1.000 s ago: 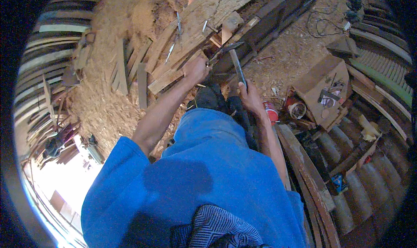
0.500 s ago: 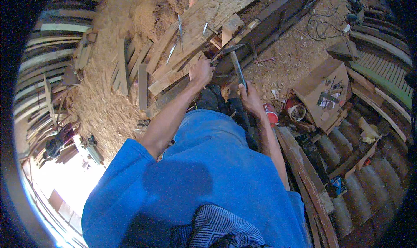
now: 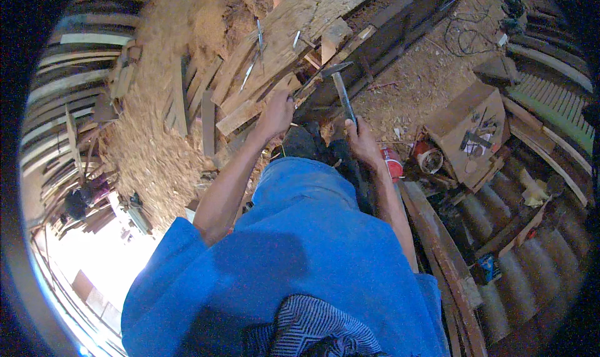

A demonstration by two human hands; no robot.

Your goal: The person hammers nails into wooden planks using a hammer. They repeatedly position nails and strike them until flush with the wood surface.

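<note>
My right hand [image 3: 365,144] is closed around the handle of a hammer [image 3: 342,93], whose metal head points away from me over the dark beam. To its left, my left hand [image 3: 276,113] is curled closed beside the end of a short plank [image 3: 242,117]. A small pale bit shows just under that hand, but what its fingers hold, if anything, is hidden. Beyond the hammer head, a cut wooden block [image 3: 335,39] rests on the bench boards. Thin silver tools [image 3: 252,66] lie on the boards ahead of my left hand.
Sawdust and loose boards [image 3: 179,98] spread on the left. At right are a red container [image 3: 392,163], an open round tin [image 3: 430,161] and a wooden box [image 3: 465,116] holding small tools. Long planks [image 3: 440,251] run beside my right arm. A dark cable [image 3: 465,35] lies coiled at far right.
My left hand has drawn back to the left and slightly toward me, away from the spot by the hammer head. The right hand and hammer have barely shifted.
</note>
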